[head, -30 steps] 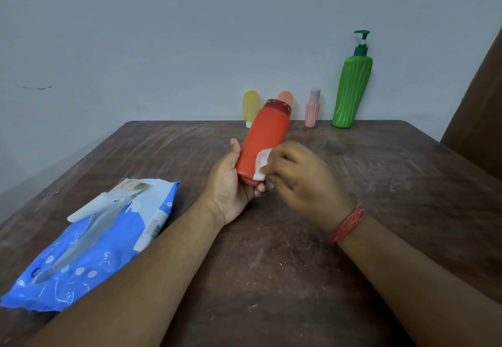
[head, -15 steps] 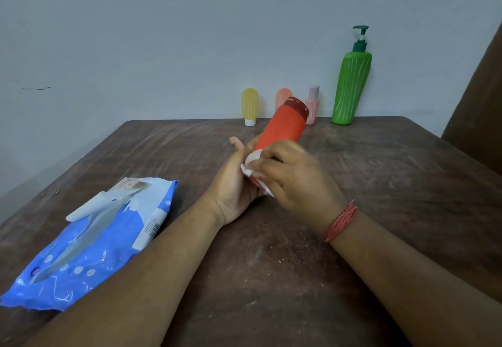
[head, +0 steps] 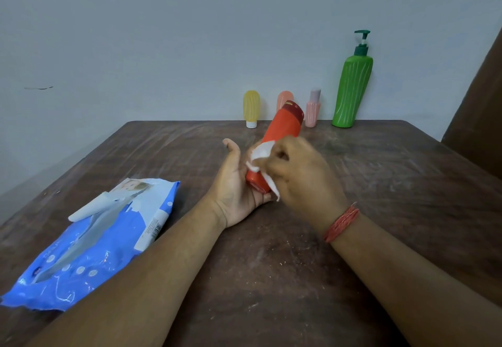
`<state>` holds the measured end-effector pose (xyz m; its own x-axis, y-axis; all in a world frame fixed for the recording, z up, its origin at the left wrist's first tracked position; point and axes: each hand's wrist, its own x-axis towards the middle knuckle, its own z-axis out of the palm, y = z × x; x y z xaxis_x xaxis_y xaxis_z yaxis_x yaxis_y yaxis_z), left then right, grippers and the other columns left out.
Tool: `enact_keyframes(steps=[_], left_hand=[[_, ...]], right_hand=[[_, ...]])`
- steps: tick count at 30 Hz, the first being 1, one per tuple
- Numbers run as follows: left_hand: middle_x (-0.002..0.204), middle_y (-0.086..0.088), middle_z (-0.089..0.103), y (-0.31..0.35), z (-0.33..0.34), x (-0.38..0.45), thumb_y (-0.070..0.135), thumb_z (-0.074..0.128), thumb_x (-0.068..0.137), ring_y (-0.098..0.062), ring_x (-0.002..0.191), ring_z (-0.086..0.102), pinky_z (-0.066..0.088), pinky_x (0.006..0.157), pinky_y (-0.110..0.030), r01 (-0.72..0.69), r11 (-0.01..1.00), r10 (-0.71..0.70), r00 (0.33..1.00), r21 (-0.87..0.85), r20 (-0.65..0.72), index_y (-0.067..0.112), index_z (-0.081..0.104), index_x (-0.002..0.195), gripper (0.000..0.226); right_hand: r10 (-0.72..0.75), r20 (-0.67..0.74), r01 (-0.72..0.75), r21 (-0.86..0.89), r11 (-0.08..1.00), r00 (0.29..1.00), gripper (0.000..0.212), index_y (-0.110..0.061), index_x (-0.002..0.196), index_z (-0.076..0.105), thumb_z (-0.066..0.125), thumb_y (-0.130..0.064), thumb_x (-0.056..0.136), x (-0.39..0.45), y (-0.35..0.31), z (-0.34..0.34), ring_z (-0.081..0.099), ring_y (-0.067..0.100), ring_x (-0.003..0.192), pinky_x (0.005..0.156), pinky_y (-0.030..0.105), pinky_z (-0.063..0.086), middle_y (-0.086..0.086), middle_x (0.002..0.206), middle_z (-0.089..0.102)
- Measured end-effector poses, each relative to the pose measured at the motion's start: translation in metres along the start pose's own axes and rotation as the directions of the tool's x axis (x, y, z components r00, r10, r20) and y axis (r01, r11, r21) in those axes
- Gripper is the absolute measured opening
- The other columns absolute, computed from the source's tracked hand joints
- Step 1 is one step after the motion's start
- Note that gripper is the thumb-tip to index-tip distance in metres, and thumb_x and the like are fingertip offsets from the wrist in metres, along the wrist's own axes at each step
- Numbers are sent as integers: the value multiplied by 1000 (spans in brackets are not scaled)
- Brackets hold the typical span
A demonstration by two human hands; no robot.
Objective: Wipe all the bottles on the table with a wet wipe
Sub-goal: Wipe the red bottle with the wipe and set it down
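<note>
Left hand [head: 236, 183]: palm up, low over the table, cradling the bottom end of the orange bottle; fingers curl under it, tips show just past the base, thumb sticks up free on the left.
Right hand [head: 296, 172]: fingers bunched, pinching the wet wipe against the bottle's side; red thread band [head: 341, 222] round the wrist.
Orange bottle [head: 277, 142]: tilted, base toward the person in the left palm, darker red cap end pointing up and away toward the wall; held off the table, approx. centre of view.
Wet wipe [head: 260, 153]: white, crumpled, pressed on the lower half of the orange bottle; one corner hangs down past the bottle's base by the right hand.
Green pump bottle [head: 351, 91]: upright at the far edge by the wall, right of the others, tallest; dark green pump head on top.
Pink bottle w/ pale cap [head: 313, 110]: small, upright, just left of the green one.
Peach bottle [head: 284, 99]: small, at the far edge, partly hidden behind the orange bottle's cap end.
Yellow bottle [head: 251, 107]: small, stands on its white cap, leftmost of the row.
Wipes pack [head: 89, 246]: blue and white, lying flat near left on the table, well apart from the bottles; white flap on top looks lifted.
Table [head: 271, 278]: dark brown wood, scuffed, pale specks on the near part.
Wall: plain grey-white behind the row.
</note>
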<state>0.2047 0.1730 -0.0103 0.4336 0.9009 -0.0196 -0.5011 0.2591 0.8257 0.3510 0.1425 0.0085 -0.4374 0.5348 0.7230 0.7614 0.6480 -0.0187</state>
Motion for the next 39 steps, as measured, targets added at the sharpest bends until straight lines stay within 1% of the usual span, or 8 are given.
enact_keyframes(steps=[6,11,17,22,25,29,33,39], left_hand=[[130,-16,66,2,4,-2,83,5,86,-30,115,66,54,95,-48,0,1000,1,1000,12,-17,21,57,136,95],[90,-10,70,-4,6,-1,79,3,89,-19,72,64,46,57,-29,-30,989,34,999,142,-22,22,57,137,93],[85,-18,62,-12,11,0,80,8,81,-20,60,55,38,54,-29,-149,912,195,977,383,-84,18,63,121,93],[78,-18,64,-12,14,-1,84,13,71,-28,68,59,45,62,-32,-170,887,259,953,430,-157,33,71,72,77],[82,-14,66,-14,12,0,81,10,73,-20,61,58,44,53,-27,-156,865,246,960,477,-132,27,62,93,78],[72,-5,69,-16,11,1,83,10,72,-19,65,64,48,58,-30,-164,850,273,950,500,-151,26,63,94,80],[75,-13,67,-15,13,1,84,9,72,-21,63,60,44,54,-29,-156,840,273,949,520,-157,23,59,102,84],[103,-26,72,-8,10,2,80,6,87,-34,94,73,53,91,-57,-80,950,155,960,303,-234,18,66,116,90]], right_hand=[[-69,79,66,42,997,994,35,-21,112,73,44,-31,95,-4,-8,0,49,16,84,65,28,42,1,94,54],[40,-19,-40,13,999,999,27,-18,115,71,63,-16,90,-1,-2,-1,53,21,91,69,37,51,3,98,57],[101,-107,-119,-176,977,989,27,-16,107,73,75,-13,80,5,8,-8,50,24,89,75,34,43,4,96,58],[-17,12,18,-154,988,1000,21,-14,101,73,66,-14,82,2,2,-3,50,25,91,77,39,45,5,99,59],[162,-71,-174,-233,957,984,22,-13,102,74,72,-12,80,8,9,-12,49,26,93,79,41,48,6,100,58],[51,81,-44,-85,995,995,30,-14,102,72,76,-7,73,-1,-3,-5,48,21,91,72,33,46,2,99,51],[159,-18,-159,-177,971,987,25,-19,102,75,73,-13,78,7,3,-9,47,23,89,70,36,46,3,95,50],[92,121,-112,172,979,988,17,-18,107,66,55,-15,93,-1,-12,0,60,21,85,70,30,49,0,96,54]])
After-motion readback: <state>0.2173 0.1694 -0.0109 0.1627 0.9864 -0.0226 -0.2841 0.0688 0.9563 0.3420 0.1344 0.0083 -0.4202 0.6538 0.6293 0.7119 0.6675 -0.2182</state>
